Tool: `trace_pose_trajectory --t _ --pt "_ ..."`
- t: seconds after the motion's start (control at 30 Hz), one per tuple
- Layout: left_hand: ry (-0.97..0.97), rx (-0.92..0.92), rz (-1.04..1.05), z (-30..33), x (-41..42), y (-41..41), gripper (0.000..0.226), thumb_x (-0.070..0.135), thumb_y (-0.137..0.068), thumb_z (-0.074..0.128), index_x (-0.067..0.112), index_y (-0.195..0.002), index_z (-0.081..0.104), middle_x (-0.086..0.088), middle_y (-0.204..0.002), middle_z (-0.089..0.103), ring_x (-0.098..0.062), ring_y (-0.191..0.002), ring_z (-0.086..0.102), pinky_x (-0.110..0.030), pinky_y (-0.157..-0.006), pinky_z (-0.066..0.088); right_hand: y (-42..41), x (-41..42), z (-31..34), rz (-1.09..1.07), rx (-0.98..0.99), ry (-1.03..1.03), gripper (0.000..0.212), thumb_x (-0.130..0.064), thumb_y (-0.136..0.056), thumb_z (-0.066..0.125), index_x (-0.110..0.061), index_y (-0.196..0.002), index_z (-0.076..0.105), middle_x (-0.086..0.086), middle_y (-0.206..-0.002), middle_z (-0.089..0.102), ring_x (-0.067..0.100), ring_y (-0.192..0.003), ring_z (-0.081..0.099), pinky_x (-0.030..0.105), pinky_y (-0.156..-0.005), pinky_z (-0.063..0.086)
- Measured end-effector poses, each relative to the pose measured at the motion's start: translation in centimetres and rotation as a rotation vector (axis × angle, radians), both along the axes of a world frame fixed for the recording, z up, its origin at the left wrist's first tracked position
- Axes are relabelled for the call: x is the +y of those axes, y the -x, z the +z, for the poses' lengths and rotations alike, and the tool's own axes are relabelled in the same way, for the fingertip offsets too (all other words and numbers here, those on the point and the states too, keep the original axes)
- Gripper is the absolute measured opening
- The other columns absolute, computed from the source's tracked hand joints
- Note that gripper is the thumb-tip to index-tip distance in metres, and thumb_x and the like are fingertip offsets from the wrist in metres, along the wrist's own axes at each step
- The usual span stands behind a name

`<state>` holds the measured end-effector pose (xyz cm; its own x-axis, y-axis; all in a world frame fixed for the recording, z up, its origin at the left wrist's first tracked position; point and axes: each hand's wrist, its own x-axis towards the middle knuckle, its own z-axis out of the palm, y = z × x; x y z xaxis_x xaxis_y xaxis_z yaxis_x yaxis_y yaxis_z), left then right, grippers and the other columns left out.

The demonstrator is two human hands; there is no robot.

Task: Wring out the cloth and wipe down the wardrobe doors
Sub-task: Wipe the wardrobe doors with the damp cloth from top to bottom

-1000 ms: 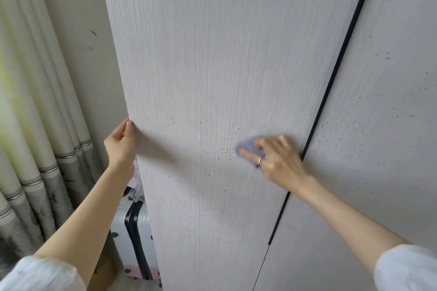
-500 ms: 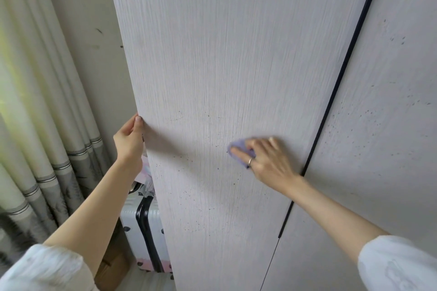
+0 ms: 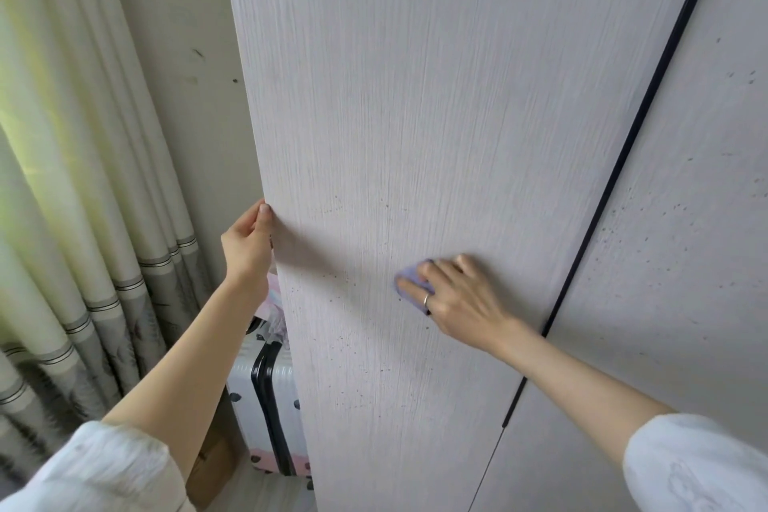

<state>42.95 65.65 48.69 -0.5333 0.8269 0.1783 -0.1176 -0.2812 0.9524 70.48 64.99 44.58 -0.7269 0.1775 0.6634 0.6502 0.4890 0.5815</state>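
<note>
The right hand (image 3: 453,299) pressed flat, fingers spread, on the lilac cloth (image 3: 409,276) against the left wardrobe door (image 3: 415,96). Over the last second it had slid slightly toward nine o'clock across the speckled patch. The left hand (image 3: 247,247) had stayed clamped on the door's edge at nine o'clock, steadying it. Specks remained below and on the right door (image 3: 685,220), so wiping looked far from done. A suitcase (image 3: 266,407) stood at seven o'clock.

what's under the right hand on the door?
A purple cloth, pressed against the left wardrobe door by the right hand. Only its left edge shows; the fingers cover the rest.
</note>
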Motion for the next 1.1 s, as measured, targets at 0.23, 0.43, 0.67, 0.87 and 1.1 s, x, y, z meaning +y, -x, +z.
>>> trace_pose_trajectory --t 0.23,0.43,0.67,0.87,1.1 --pt "0.006 0.0 -0.01 -0.3 0.2 0.1 0.021 0.02 -0.099 0.048 0.034 -0.112 0.058 0.01 -0.078 0.048 -0.017 -0.088 0.042 -0.029 -0.08 0.039 2.7 1.1 9.7 0.024 0.621 -0.05 0.045 -0.011 -0.071 0.051 -0.014 -0.115 0.058 0.004 -0.1 0.037 0.024 -0.084 0.042 0.035 -0.067 0.026" --pt "0.005 -0.011 -0.045 -0.3 0.2 0.3 0.021 0.021 -0.099 0.047 0.035 -0.105 0.062 0.004 -0.084 0.047 -0.018 -0.085 0.041 -0.03 -0.079 0.037 3.0 0.3 0.1 0.019 -0.038 -0.008 0.04 -0.007 -0.082 0.043 -0.019 -0.109 0.069 0.007 -0.093 0.053 0.023 -0.076 0.044 0.034 -0.063 0.026" --pt "0.007 0.0 -0.036 -0.7 0.5 0.5 0.028 0.02 -0.099 0.047 0.017 -0.124 0.061 0.01 -0.099 0.062 -0.02 -0.103 0.057 -0.032 -0.097 0.044 5.4 1.5 7.6 0.067 0.337 -0.042 0.039 -0.005 -0.073 0.057 -0.013 -0.109 0.068 0.006 -0.094 0.042 0.024 -0.078 0.044 0.034 -0.064 0.023" --pt "0.022 -0.01 -0.038 -0.8 0.3 0.6 0.03 0.021 -0.098 0.048 0.016 -0.125 0.06 0.011 -0.09 0.06 -0.017 -0.097 0.052 -0.03 -0.09 0.044 7.4 1.4 3.5 0.079 0.274 -0.018 0.04 -0.012 -0.078 0.052 -0.016 -0.117 0.06 0.009 -0.102 0.048 0.026 -0.079 0.049 0.035 -0.063 0.026" --pt "0.028 0.006 -0.032 -0.9 0.3 0.5 0.029 0.02 -0.098 0.048 0.019 -0.126 0.059 0.012 -0.082 0.057 -0.008 -0.072 0.049 -0.023 -0.066 0.042 8.9 1.1 5.7 0.051 0.326 0.002 0.044 -0.005 -0.07 0.059 -0.012 -0.113 0.062 0.007 -0.095 0.051 0.027 -0.072 0.056 0.034 -0.063 0.024"
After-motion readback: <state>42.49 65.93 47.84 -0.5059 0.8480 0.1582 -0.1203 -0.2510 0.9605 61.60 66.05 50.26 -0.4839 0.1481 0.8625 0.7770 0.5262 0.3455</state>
